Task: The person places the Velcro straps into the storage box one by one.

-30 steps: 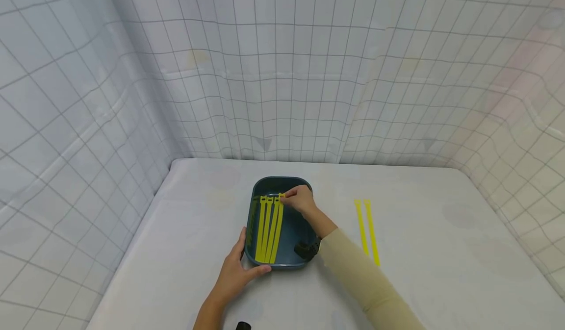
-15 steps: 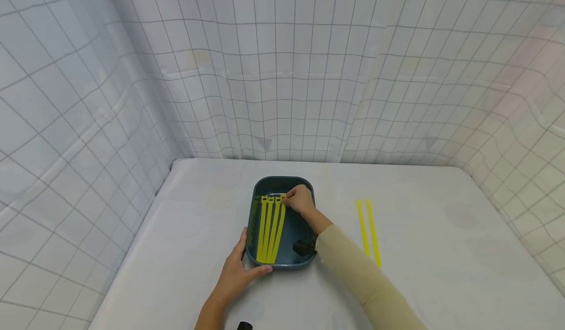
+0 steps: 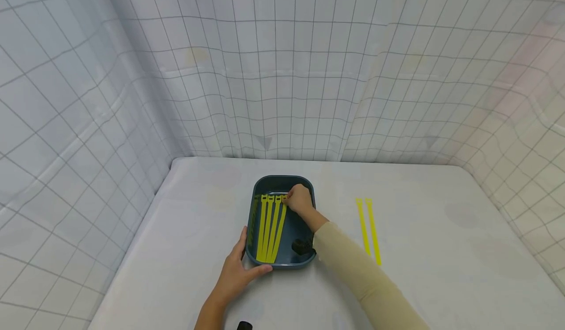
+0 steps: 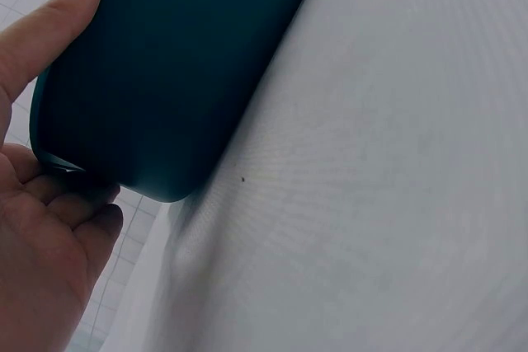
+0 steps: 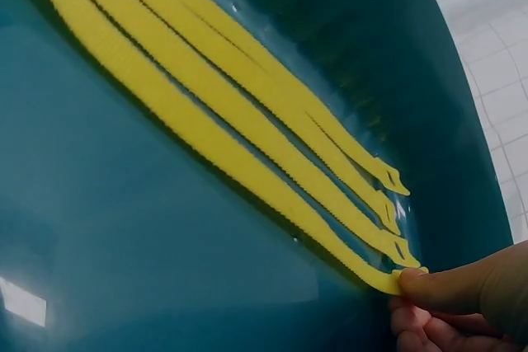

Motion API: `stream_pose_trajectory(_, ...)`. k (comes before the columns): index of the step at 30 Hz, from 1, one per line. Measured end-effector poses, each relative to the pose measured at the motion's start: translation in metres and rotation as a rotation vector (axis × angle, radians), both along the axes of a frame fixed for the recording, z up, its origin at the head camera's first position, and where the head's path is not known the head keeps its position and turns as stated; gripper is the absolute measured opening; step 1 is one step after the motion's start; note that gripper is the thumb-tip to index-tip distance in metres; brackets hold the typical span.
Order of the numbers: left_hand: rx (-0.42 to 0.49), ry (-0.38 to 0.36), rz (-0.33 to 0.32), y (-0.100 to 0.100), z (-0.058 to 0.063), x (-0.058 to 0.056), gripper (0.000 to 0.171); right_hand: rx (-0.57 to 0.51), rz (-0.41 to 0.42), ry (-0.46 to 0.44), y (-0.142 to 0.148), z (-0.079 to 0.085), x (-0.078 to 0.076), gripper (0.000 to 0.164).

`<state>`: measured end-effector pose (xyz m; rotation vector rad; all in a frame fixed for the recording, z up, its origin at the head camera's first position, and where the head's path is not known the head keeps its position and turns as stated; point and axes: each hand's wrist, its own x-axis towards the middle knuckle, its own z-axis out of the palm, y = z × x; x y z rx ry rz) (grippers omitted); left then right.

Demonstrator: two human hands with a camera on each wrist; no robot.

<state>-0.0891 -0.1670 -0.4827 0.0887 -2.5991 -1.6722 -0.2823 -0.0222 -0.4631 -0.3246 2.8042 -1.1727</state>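
A dark teal tray (image 3: 289,266) with rounded corners stands on the white table. Its near left corner is held by my left hand (image 3: 234,275), thumb on the near rim and fingers along the left side; the left wrist view shows the thumb (image 4: 62,18) against the tray wall (image 4: 181,72). Inside, several yellow hook-and-loop cable ties (image 3: 268,229) lie side by side, slotted heads at the far end. My right hand (image 3: 301,201) reaches in and pinches the head of the rightmost cable tie (image 5: 223,154) between thumb and fingers. That head is partly covered by the fingertips.
Two more yellow cable ties (image 3: 373,234) lie on the table (image 3: 441,241) to the right of the tray, beside my right sleeve (image 3: 357,271). White cloth with a grid pattern (image 3: 282,75) hangs behind and at both sides.
My right hand has shifted slightly to the right, taking the head of the rightmost cable tie away from its neighbours. The left hand stays on the tray corner.
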Motion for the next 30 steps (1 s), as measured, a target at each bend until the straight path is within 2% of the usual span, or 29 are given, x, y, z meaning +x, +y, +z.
stream_pose_trajectory(9, -0.023, -0.013, 0.012, 0.0003, 0.0, -0.0006, 0.112, 0.029, 0.023, 0.034, -0.0009, -0.0031, 0.0009, 0.049)
stream_pose_trajectory(16, -0.028, -0.02, 0.018, 0.001, -0.0006, -0.0005, 0.112, 0.072, 0.033, 0.043, -0.0011, -0.0052, 0.0014, 0.048)
stream_pose_trajectory(26, -0.022, -0.023, 0.013, 0.0011, 0.0014, -0.0004, 0.112, 0.146, 0.036, 0.118, -0.0018, -0.0061, 0.0011, 0.049)
stream_pose_trajectory(30, -0.021, -0.016, 0.012, 0.0013, 0.0016, -0.0001, 0.112, 0.126, 0.034, 0.15, -0.0015, -0.0042, 0.0021, 0.046)
